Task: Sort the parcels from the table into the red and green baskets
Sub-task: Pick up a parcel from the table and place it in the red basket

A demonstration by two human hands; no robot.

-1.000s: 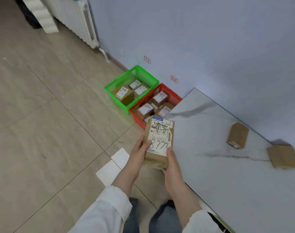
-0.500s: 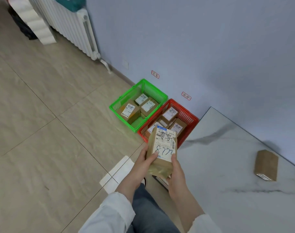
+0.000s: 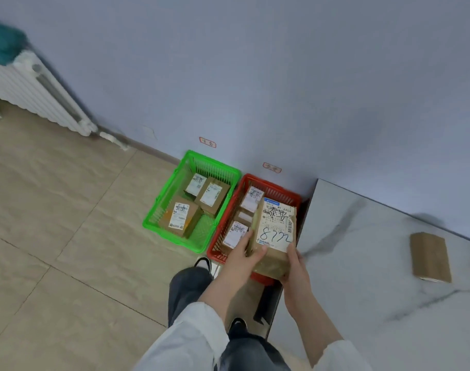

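While both hands grip it, parcel [image 3: 275,231] overhangs red basket [image 3: 271,187].

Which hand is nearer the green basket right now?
Left. The left hand grips the left edge of the held parcel, on the side facing the green basket; the right hand grips its right edge, beside the table, farther off.

A brown parcel [image 3: 275,231] (blue scrawl on its label) hangs tilted over the red basket [image 3: 278,190], with the green basket [image 3: 213,163] at its ten o'clock.
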